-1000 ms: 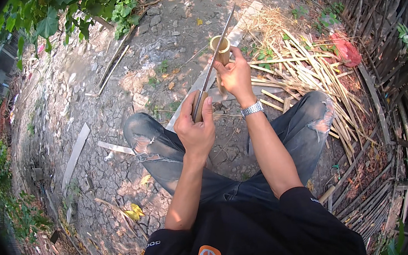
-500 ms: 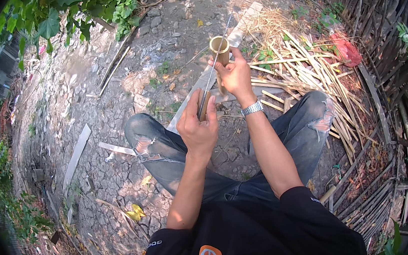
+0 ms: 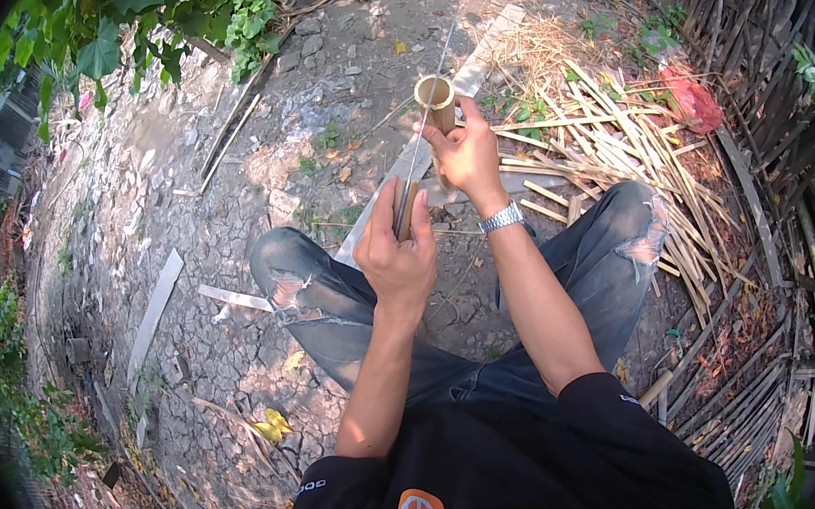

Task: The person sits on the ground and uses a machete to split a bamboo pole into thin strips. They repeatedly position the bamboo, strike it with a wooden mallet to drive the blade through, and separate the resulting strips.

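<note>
Your left hand [image 3: 395,256] is clamped on the wooden handle [image 3: 410,212]; the knife blade [image 3: 418,151] runs forward and slightly right from that grip, across the bamboo tube [image 3: 444,118]'s mouth. Your right hand [image 3: 469,157], nearer, holds the tube.

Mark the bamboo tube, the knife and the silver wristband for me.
Bamboo tube [image 3: 443,118], head view: outer wall below rim.
Knife [image 3: 407,212], head view: wooden handle.
Silver wristband [image 3: 502,218], head view: metal links.

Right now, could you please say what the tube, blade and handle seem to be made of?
Tube: probably bamboo, matt tan, given its pale hollow rim. Blade: apparently grey metal, being thin and straight. Handle: likely wood, given its dull brown colour.
</note>
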{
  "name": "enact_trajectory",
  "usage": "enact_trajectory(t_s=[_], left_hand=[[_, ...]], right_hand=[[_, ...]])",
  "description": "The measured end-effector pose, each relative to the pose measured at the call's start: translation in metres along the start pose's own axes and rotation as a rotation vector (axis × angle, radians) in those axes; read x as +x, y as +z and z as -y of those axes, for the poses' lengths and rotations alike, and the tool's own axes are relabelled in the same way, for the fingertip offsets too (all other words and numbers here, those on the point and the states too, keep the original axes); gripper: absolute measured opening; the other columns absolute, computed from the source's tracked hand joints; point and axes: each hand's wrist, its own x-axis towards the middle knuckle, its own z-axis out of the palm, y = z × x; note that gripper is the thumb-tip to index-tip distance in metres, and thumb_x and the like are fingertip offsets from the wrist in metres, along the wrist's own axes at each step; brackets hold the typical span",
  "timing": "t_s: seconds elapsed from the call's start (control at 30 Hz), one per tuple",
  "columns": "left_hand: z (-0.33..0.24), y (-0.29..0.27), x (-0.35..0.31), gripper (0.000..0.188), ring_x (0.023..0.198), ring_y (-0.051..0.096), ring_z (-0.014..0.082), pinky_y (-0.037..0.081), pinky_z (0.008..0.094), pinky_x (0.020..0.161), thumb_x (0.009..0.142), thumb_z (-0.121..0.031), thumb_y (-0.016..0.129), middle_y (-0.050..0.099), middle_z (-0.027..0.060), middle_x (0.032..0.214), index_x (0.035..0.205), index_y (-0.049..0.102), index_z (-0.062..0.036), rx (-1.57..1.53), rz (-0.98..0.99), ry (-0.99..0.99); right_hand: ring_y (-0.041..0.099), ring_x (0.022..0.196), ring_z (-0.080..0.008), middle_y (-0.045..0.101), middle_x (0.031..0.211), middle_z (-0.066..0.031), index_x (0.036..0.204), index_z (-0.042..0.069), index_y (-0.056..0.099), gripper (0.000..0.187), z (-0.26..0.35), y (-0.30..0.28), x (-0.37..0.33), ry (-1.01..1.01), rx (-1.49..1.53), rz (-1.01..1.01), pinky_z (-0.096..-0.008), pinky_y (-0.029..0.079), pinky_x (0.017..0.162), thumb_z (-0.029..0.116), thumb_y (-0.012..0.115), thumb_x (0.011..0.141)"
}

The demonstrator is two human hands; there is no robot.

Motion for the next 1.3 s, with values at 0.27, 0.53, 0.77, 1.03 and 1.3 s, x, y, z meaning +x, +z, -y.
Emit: enact_trajectory(t_s=[0.27, 0.53, 0.77, 1.03, 1.3], left_hand=[[0.000, 0.004, 0.000, 0.036, 0.079, 0.075, 0.0343, 0.058, 0.0387, 0.068, 0.088, -0.010, 0.078, 0.073, 0.0229, 0.092, 0.118, 0.066, 0.0059, 0.019, -0.007, 0.025], [0.000, 0.004, 0.000, 0.036, 0.082, 0.075, 0.0355, 0.058, 0.0392, 0.070, 0.089, -0.011, 0.077, 0.073, 0.0237, 0.094, 0.118, 0.066, 0.0064, 0.007, -0.001, 0.014], [-0.004, 0.004, 0.002, 0.036, 0.084, 0.075, 0.0353, 0.059, 0.0394, 0.071, 0.088, -0.010, 0.077, 0.073, 0.0243, 0.095, 0.117, 0.066, 0.0066, -0.013, 0.017, -0.016], [-0.006, 0.003, 0.003, 0.035, 0.085, 0.076, 0.0349, 0.059, 0.0388, 0.073, 0.088, -0.009, 0.077, 0.074, 0.0242, 0.097, 0.117, 0.067, 0.0067, -0.002, -0.001, -0.008], [-0.005, 0.003, 0.002, 0.035, 0.086, 0.075, 0.0362, 0.059, 0.0400, 0.073, 0.088, -0.010, 0.077, 0.074, 0.0244, 0.098, 0.118, 0.066, 0.0066, 0.009, 0.007, -0.017]], right_hand=[[0.064, 0.048, -0.0184, 0.063, 0.054, -0.0075, 0.123, 0.001, 0.057, 0.057, -0.002, 0.000, 0.002, -0.004, -0.015, -0.033, -0.0332, 0.046, 0.049, 0.034, 0.084, 0.085], [0.064, 0.048, -0.0183, 0.064, 0.055, -0.0081, 0.123, 0.001, 0.056, 0.056, 0.002, -0.003, 0.001, 0.041, 0.015, -0.016, -0.0333, 0.047, 0.048, 0.032, 0.083, 0.085], [0.065, 0.050, -0.0183, 0.064, 0.056, -0.0079, 0.123, 0.002, 0.057, 0.055, 0.003, -0.005, 0.000, 0.029, 0.013, -0.013, -0.0334, 0.047, 0.049, 0.031, 0.084, 0.084], [0.064, 0.051, -0.0166, 0.064, 0.058, -0.0068, 0.123, 0.002, 0.057, 0.056, 0.007, -0.004, -0.001, -0.013, -0.063, -0.012, -0.0323, 0.047, 0.051, 0.031, 0.084, 0.084], [0.063, 0.051, -0.0149, 0.065, 0.059, -0.0064, 0.124, 0.002, 0.058, 0.056, 0.005, -0.002, -0.001, -0.016, 0.010, -0.003, -0.0311, 0.047, 0.051, 0.033, 0.084, 0.085]])
